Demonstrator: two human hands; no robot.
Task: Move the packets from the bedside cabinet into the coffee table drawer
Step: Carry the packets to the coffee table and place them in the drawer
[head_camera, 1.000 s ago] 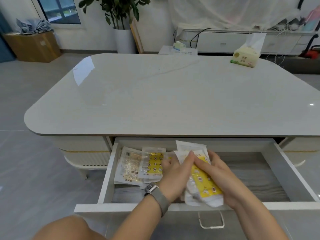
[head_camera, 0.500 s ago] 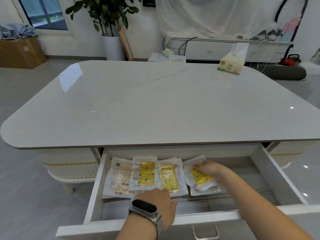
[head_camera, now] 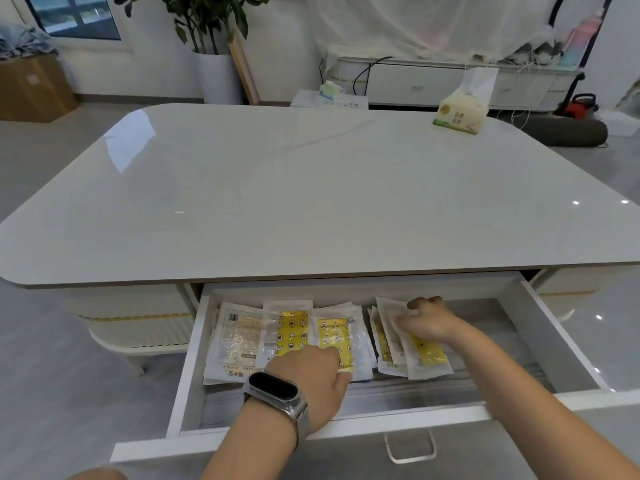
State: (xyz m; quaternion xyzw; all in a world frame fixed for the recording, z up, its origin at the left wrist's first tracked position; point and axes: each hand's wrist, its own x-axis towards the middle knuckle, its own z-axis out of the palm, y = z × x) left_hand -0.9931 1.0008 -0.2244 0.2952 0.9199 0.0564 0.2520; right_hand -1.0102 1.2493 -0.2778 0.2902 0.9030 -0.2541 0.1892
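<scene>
The coffee table (head_camera: 311, 188) has its white drawer (head_camera: 564, 344) pulled out toward me. Several flat packets lie in a row along the drawer's back: a pale printed packet (head_camera: 239, 337) at the left, then two clear packets with yellow duck print (head_camera: 291, 327) (head_camera: 334, 336). A splayed stack of packets (head_camera: 426, 355) lies to their right. My left hand (head_camera: 311, 379), with a watch on its wrist, touches the lower edge of the middle yellow packet with its fingertips. My right hand (head_camera: 427, 320) lies on the stack's upper part, its fingers curled over the stack's top edge.
A yellow tissue pack (head_camera: 460, 112) stands at the table's far right corner. The drawer's right half shows bare grey lining (head_camera: 502, 344). Its metal handle (head_camera: 410, 448) hangs at the front. A potted plant (head_camera: 214, 46), a cardboard box (head_camera: 31, 88) and a low white cabinet (head_camera: 433, 81) stand beyond.
A second ago both hands held the packets above the drawer. They now lie in the drawer, the right stack more splayed. My left hand has moved forward onto the middle packet's edge.
</scene>
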